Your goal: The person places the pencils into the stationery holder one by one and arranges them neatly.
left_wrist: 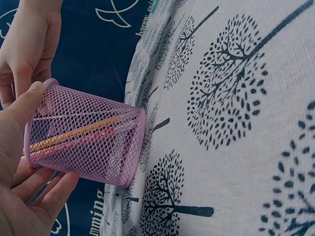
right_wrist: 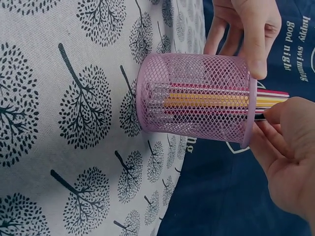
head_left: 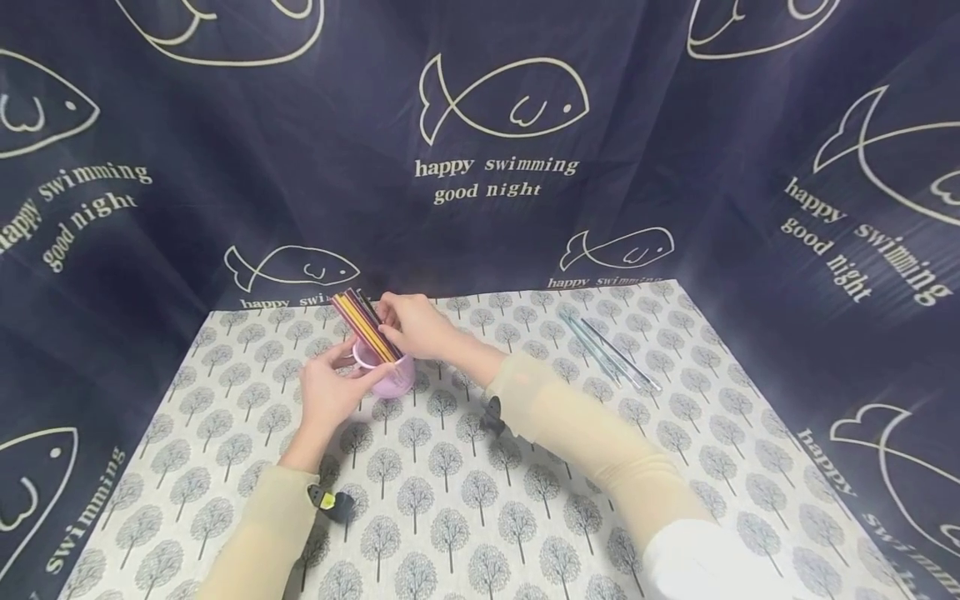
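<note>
A pink mesh pen cup (head_left: 395, 386) stands on the patterned cloth with a bundle of slim yellow, dark red and black pens (head_left: 362, 323) leaning to the left in it. My left hand (head_left: 330, 390) grips the cup at its rim, the thumb on the near side and the other fingers around the far side. At the cup's mouth, my right hand (head_left: 422, 327) pinches a black pen (right_wrist: 259, 117) between thumb and fingers. Through the mesh, the lower ends of the yellow and red pens (left_wrist: 83, 132) show inside the cup.
Several light blue and dark slim pens (head_left: 611, 350) lie on the tree-print tablecloth (head_left: 450, 492) to the right, beyond my right forearm. A dark blue fish-print curtain (head_left: 495, 233) rises behind the table and along both sides.
</note>
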`<state>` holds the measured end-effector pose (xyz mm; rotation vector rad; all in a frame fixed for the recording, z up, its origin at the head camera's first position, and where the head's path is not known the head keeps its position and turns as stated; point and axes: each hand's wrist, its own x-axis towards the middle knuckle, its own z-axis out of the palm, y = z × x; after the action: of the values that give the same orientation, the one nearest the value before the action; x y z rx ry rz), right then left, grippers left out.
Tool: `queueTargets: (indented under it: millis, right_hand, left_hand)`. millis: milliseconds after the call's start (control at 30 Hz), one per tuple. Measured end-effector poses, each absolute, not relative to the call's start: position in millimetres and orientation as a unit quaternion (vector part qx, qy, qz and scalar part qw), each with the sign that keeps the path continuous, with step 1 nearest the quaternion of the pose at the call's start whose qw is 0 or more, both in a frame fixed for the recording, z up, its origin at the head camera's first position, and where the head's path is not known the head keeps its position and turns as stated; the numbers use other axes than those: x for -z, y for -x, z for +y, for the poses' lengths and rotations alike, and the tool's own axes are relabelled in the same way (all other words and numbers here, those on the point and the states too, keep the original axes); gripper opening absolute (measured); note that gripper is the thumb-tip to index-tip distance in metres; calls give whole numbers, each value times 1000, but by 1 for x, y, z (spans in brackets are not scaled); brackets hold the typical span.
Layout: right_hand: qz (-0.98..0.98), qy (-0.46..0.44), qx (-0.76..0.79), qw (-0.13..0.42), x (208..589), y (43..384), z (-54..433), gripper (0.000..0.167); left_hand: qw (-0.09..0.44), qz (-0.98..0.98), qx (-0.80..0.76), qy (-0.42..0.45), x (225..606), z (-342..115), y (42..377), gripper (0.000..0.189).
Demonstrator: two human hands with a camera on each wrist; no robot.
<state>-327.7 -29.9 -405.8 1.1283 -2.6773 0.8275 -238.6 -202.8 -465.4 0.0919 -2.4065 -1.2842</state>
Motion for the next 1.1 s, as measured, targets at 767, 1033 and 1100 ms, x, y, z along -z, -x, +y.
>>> queueTargets:
  millis: [767, 1033, 1100]
  right_hand:
    - [-893, -321, -304, 88, 385, 333, -15, 7]
    - [-900, -265, -334, 85, 367, 350, 33, 9]
    - [-902, -260, -332, 90, 363, 353, 49, 10]
  left_hand:
    - [170, -858, 481, -51, 463, -200, 235, 78]
    - [173, -858, 480, -56, 463, -200, 236, 80]
    - [174, -858, 480, -55, 464, -200, 236, 80]
